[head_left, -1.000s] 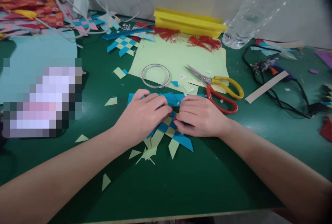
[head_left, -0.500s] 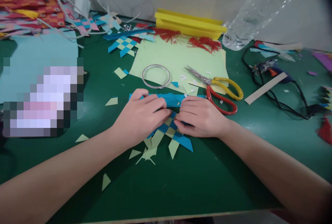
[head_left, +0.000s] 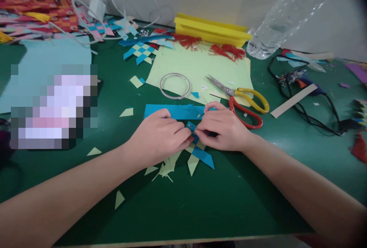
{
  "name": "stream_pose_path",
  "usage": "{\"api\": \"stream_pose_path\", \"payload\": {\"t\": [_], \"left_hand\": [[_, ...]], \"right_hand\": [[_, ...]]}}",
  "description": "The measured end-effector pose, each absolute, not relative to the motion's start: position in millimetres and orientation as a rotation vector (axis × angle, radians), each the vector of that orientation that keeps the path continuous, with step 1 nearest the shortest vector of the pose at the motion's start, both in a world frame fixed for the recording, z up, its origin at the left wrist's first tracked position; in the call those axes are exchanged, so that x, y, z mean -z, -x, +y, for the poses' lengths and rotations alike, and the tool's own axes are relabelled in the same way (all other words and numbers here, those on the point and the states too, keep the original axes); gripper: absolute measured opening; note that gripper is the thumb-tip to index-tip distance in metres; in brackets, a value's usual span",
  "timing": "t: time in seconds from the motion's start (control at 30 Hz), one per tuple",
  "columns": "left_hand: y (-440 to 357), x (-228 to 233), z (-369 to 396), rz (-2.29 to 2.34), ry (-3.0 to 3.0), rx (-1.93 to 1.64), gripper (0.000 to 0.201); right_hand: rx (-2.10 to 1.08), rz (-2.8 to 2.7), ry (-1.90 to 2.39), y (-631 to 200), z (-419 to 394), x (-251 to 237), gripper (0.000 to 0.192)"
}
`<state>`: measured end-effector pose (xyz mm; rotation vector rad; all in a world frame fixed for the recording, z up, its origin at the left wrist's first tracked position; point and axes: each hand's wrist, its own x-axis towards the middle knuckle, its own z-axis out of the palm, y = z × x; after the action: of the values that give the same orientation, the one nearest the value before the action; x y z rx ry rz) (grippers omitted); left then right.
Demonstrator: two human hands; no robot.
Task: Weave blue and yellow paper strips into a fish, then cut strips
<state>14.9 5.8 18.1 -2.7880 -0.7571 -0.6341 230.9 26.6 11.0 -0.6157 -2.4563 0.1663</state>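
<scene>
A woven paper fish (head_left: pixel 202 156) of blue and pale green strips lies on the green table between my hands. A small round eye shows on its blue head end, while my fingers cover much of the body. My left hand (head_left: pixel 157 137) is closed, fingertips pressed to the fish's left side. From the right, my right hand (head_left: pixel 225 127) pinches at the head by the eye. Behind my hands lies a flat blue paper strip (head_left: pixel 172 111). Pale green paper offcuts (head_left: pixel 169 165) sit under and beside my left hand.
Scissors (head_left: pixel 229 90) with red and yellow handles and a round ring (head_left: pixel 174 86) rest on pale green paper (head_left: pixel 200 60). A blurred-out phone-like object (head_left: pixel 54 110) lies left. A clear bottle (head_left: pixel 275 22), a corded blue tool (head_left: pixel 312 87) and another woven fish (head_left: pixel 142 52) are farther back.
The eye on the fish's head has come into sight between my fingers. My left hand has shifted slightly right and down, closer to my right hand. The view has moved a little.
</scene>
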Motion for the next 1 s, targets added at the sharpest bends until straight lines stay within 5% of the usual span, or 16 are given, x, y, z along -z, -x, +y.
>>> {"api": "stream_pose_path", "payload": {"t": [1.0], "left_hand": [[-24.3, -15.3, -3.3, -0.62, 2.684, 0.505, 0.029]], "right_hand": [[-0.342, -2.515, 0.876, -223.0, 26.0, -9.6, 0.015]]}}
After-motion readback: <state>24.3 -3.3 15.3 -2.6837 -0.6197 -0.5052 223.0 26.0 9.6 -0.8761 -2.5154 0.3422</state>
